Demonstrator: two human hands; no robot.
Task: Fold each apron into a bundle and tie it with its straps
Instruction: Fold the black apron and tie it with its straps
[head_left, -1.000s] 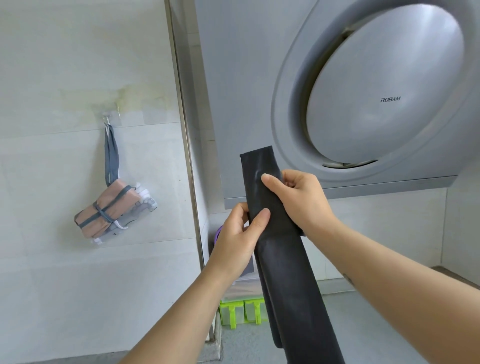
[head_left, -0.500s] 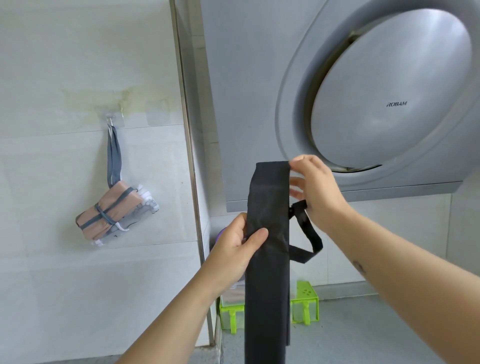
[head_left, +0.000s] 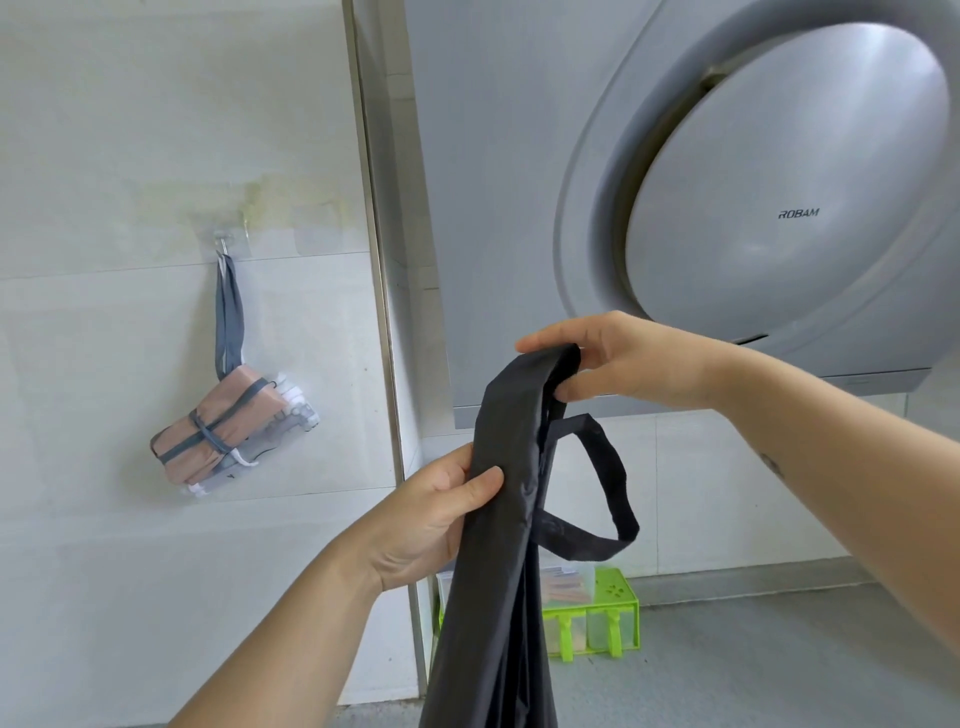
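In the head view, a black apron (head_left: 493, 545), folded lengthwise into a long narrow strip, runs from the middle of the frame down past the bottom edge, held up in the air in front of the wall. The right hand (head_left: 623, 364) has its top end at centre frame: the fingers curl over the folded end from above and the thumb closes under it, so the fabric bends over between them. Lower and to the left, the left hand (head_left: 431, 514) grips the strip partway down, with the thumb lying across the front of the cloth and the fingers wrapped behind it. A black strap (head_left: 608, 478) hangs off the right side of the strip in an open loop just below the right hand. At centre left, a pinkish-tan apron bundle (head_left: 218, 431), bound crosswise with grey straps, hangs tilted by a grey strap loop (head_left: 228, 312) from a small hook (head_left: 223, 241) stuck on the pale tiled wall (head_left: 130, 130); something white is pressed against its far side, and I cannot make out what. A metal trim strip (head_left: 379, 260) runs down the wall corner. The upper right is filled by a grey range hood (head_left: 779, 208) marked ROBAM on its round panel. At the lower centre, behind the apron, a lime-green plastic rack (head_left: 618, 608) stands on the grey countertop (head_left: 779, 665).
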